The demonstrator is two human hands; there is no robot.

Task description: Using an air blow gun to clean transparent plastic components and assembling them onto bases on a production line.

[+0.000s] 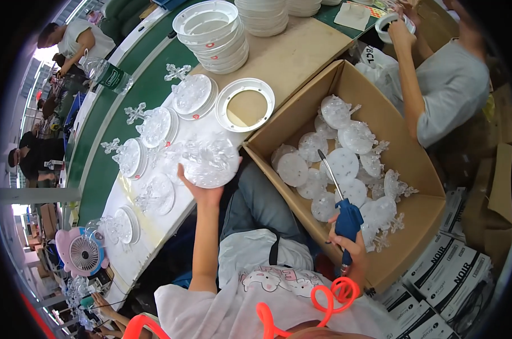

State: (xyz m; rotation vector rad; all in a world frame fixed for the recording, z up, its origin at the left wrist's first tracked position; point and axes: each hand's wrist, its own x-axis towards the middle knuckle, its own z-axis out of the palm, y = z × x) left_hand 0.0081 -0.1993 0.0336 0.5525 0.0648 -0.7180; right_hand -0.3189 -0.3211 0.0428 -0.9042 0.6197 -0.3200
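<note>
My left hand [205,191] is closed on the edge of a clear plastic disc with a raised pattern [212,164], held up over the table's near edge. My right hand [353,247] grips a blue power screwdriver [348,219], its long thin shaft pointing up and away above the cardboard box [417,226]. Inside that box lie several clear plastic ornaments [342,164], some with branching tops. Left of my left hand, more clear ornaments [133,157] rest on white rings along the table. A bare white ring [261,116] sits just beyond the held disc.
Stacks of white rings [233,56] stand at the table's far end. A water bottle [108,74] and a pink fan [82,251] are at the left. A red coiled hose [340,289] crosses near my lap. A co-worker [453,85] handles a white ring at the upper right.
</note>
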